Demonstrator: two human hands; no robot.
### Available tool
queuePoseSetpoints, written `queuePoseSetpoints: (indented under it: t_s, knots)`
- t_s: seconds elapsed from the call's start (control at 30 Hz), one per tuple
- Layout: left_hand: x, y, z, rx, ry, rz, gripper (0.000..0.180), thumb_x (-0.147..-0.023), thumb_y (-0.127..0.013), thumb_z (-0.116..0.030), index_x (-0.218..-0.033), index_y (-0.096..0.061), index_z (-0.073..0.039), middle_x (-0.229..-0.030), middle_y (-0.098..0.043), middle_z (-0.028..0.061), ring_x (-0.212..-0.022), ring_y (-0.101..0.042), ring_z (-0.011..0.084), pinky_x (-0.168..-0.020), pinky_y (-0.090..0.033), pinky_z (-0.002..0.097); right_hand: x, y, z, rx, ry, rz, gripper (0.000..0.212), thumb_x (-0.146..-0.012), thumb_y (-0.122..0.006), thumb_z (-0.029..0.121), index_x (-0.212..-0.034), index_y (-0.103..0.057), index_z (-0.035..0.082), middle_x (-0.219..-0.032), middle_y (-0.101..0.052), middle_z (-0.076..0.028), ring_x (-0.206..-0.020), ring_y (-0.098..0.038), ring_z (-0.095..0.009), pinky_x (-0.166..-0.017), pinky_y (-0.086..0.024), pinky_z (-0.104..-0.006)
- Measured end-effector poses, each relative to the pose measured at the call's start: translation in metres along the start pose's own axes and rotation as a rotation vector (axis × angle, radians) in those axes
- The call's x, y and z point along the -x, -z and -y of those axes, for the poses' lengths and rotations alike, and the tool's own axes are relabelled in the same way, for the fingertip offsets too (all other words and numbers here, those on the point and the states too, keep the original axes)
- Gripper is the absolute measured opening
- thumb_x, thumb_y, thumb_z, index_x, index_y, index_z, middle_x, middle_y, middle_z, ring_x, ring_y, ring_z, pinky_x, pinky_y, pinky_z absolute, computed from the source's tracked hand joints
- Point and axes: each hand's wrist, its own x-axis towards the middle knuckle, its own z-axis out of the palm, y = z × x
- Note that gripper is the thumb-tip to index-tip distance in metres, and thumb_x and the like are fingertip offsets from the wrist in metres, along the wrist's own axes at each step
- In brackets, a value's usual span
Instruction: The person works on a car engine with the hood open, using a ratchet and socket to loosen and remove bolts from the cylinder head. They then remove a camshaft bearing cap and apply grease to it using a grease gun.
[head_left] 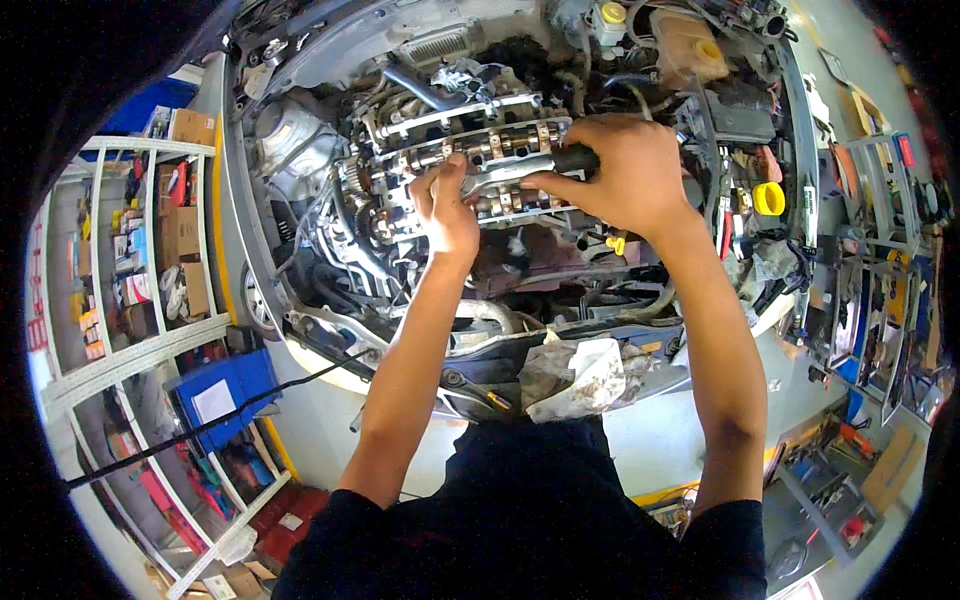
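A silver ratchet wrench with a black grip lies level over the opened top of a car engine. Its black handle end is in my right hand, with thumb and fingers wrapped round it. My left hand closes round the other end, thumb up, and hides the wrench's head. Beneath the wrench run camshafts with shiny lobes and bearing caps, exposed between pale metal rails. Whether the wrench sits on a bolt cannot be seen.
On the front edge of the engine bay lie stained rags and a small screwdriver. A yellow cap and a brown fluid tank are at the right. Shelves stand left; a metal cart stands lower right.
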Motion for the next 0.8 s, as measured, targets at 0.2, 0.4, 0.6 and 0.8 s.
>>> queuePoseSetpoints:
  t_s: [0.2,0.4,0.6,0.8]
  knots:
    - [-0.003,-0.042,-0.001,0.217,0.009,0.049,0.020,-0.099,-0.064,-0.018,-0.117,-0.064,-0.009,-0.104,-0.062,0.0144,-0.103,-0.061,0.0266,-0.072,-0.066,0.0410,0.017,-0.003,-0.018,0.045,-0.107,0.012,0.057,-0.071,-0.082,0.063,-0.079,-0.071,0.007,-0.072,-0.068,-0.009,-0.067,-0.068,-0.032,-0.059,-0.053,-0.0411]
    - [-0.016,-0.044,-0.010,0.596,0.590,0.100,0.036,-0.096,-0.069,-0.035,-0.106,-0.063,-0.001,-0.101,-0.060,0.0104,-0.102,-0.059,0.0220,-0.072,-0.060,0.0389,0.016,-0.008,-0.020,0.053,-0.153,0.025,0.060,-0.072,-0.081,0.065,-0.081,-0.072,0.007,-0.073,-0.068,-0.010,-0.065,-0.068,-0.032,-0.057,-0.053,-0.0418]
    - [-0.040,-0.016,-0.065,0.906,1.011,0.152,0.054,-0.092,-0.071,-0.050,-0.109,-0.068,0.002,-0.099,-0.060,0.0030,-0.092,-0.054,0.0120,-0.077,-0.049,0.0327,-0.024,-0.008,-0.055,0.177,0.230,-0.117,0.060,-0.078,-0.074,0.066,-0.091,-0.075,0.007,-0.085,-0.071,-0.007,-0.103,-0.062,-0.027,-0.100,-0.043,-0.0445]
    - [-0.051,-0.016,-0.055,0.911,0.995,0.139,0.045,-0.089,-0.073,-0.043,-0.105,-0.067,-0.001,-0.100,-0.061,0.0046,-0.096,-0.057,0.0169,-0.084,-0.051,0.0386,-0.005,-0.007,-0.042,0.050,0.047,0.170,0.058,-0.082,-0.072,0.065,-0.080,-0.074,0.008,-0.072,-0.068,-0.012,-0.078,-0.069,-0.035,-0.076,-0.053,-0.0455]
